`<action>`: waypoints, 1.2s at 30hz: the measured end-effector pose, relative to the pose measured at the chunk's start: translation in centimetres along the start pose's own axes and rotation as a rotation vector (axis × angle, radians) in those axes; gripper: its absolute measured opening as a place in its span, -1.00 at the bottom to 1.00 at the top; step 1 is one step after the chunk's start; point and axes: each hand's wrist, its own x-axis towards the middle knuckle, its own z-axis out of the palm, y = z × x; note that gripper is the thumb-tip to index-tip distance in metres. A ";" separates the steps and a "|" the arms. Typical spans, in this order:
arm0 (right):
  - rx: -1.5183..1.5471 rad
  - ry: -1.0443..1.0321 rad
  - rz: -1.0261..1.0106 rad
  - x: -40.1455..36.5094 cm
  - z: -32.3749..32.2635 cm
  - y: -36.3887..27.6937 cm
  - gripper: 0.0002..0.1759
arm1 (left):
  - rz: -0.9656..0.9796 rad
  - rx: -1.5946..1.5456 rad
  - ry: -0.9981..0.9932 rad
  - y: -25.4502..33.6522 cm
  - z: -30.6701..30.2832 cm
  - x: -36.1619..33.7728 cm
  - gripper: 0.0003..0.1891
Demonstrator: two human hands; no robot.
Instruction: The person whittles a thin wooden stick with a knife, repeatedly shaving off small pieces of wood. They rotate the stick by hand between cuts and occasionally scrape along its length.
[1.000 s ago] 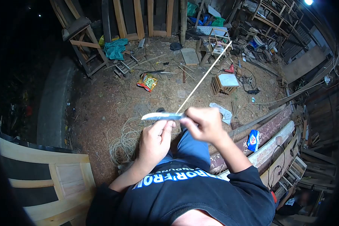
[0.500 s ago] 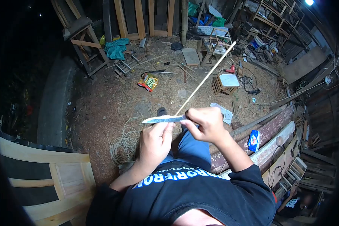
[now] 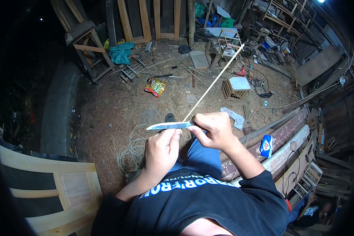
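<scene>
My right hand (image 3: 214, 129) is closed round the handle of a knife (image 3: 169, 126), whose blade points left. A long, thin, pale stick (image 3: 214, 82) slants up and to the right from behind the blade. Just below the blade, my left hand (image 3: 162, 151) is closed, its fingers pinched at the stick's near end. The blade lies across the stick close to my left fingertips. The exact contact between blade and stick is hidden.
A coil of thin strips (image 3: 130, 153) lies by my feet. On the ground ahead are a snack bag (image 3: 155, 87), a wooden crate (image 3: 235, 88) and a red power tool (image 3: 241, 71). A panelled door (image 3: 76, 185) is at lower left. Another person (image 3: 312, 212) sits at lower right.
The knife has shifted very slightly left across the stick. Both hands keep their holds, and the camera view has moved a little.
</scene>
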 end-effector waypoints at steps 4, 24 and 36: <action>0.003 0.192 0.352 0.5 -0.7 2.9 -0.65 | -0.061 0.010 -0.057 0.2 -0.6 -0.3 -0.93; 1.042 0.380 0.761 1.4 1.8 4.4 -0.84 | -0.219 0.029 -0.198 -3.2 -1.3 -3.1 -0.92; 0.750 0.280 0.547 1.4 2.1 2.8 -0.75 | -0.293 -0.476 -0.218 -2.6 1.5 0.0 -0.80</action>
